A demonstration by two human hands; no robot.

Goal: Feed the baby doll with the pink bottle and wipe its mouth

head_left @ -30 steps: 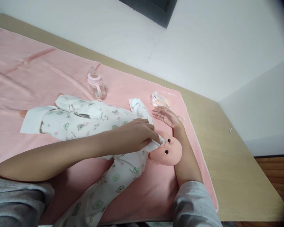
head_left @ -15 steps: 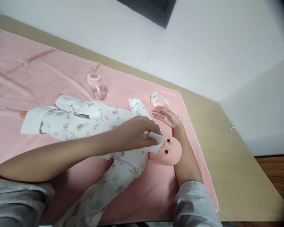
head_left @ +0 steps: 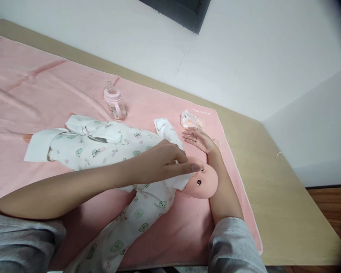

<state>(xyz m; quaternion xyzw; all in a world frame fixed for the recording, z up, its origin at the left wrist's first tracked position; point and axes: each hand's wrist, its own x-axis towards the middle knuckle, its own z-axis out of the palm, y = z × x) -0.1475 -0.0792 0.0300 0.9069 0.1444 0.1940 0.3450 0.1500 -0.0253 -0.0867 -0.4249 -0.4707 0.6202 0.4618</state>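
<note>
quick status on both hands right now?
Left hand: closed on a white wipe, pressed to the doll's face.
Right hand: open, empty, lying palm-up on the pink towel under the doll's head.

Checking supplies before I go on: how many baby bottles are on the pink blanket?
1. The baby bottle stands upright on the pink blanket, beyond the doll's legs, clear of both hands. Nothing shows another, though the arms hide some blanket.
</note>
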